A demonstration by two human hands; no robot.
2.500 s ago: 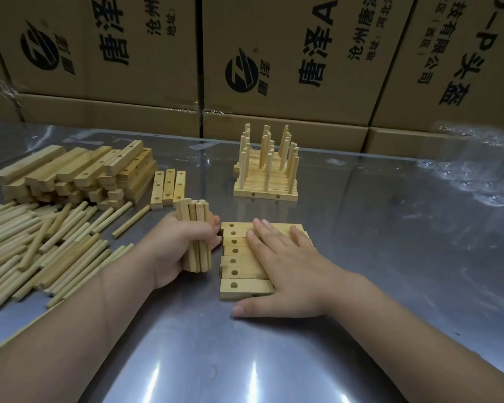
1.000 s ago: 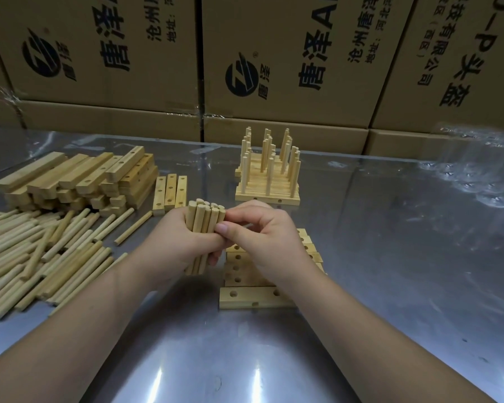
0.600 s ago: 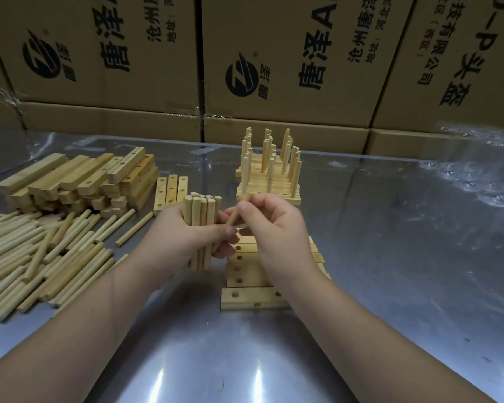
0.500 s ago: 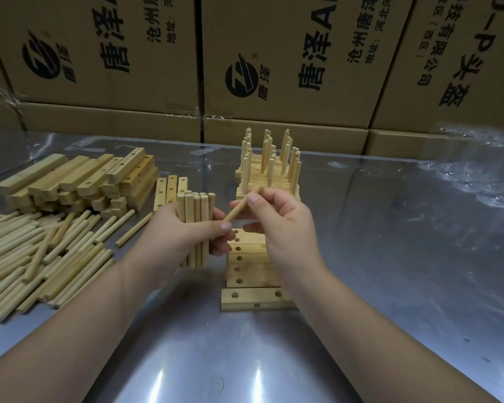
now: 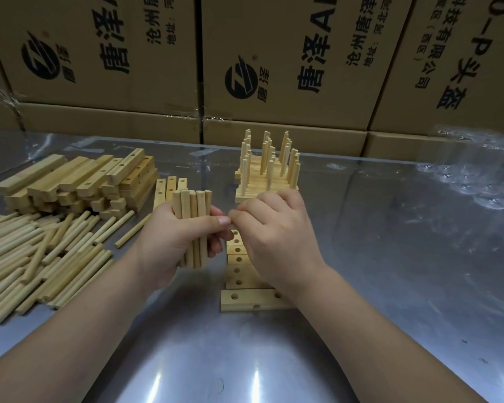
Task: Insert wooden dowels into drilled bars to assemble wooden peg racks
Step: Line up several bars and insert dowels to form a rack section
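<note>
left hand (image 5: 169, 245): the fingers and thumb are closed around a bundle of dowels (image 5: 192, 205) and hold it upright above the table; the thumb lies across the front of the bundle.
bundle of dowels: several round sticks of pale wood, all the same length, with flat cut ends; the tops stand above the fist and the lower ends come out under it.
right hand (image 5: 277, 237): the back of the hand faces the camera, the fingers are curled, and the fingertips are just beside the left thumb; i cannot tell if something is pinched inside them.
drilled bars (image 5: 237, 258): short flat bars of light wood, laid side by side in a row in front of the person and partly under the right hand; each visible bar shows a round hole near its left end.
nearest bar (image 5: 246, 299): lies a little apart from the row, toward the person; it has holes in the top face and one in the front side.
finished peg racks (image 5: 266, 181): behind the hands, a stack of bars with dowels standing upright in rows.
loose dowels (image 5: 35, 257): a big pile lying flat on the left of the table.
stack of bars (image 5: 79, 181): behind the loose dowels, in several layers; some bars show holes.
three single bars (image 5: 169, 187): flat, side by side, between the stack and the bundle, partly hidden by the bundle.
steel table (image 5: 390, 271): shiny, with reflections of light.
cardboard boxes (image 5: 288, 68): a wall of them behind the table, with a black logo and chinese characters.
clear plastic film (image 5: 477, 175): crumpled, at the far right of the table.
</note>
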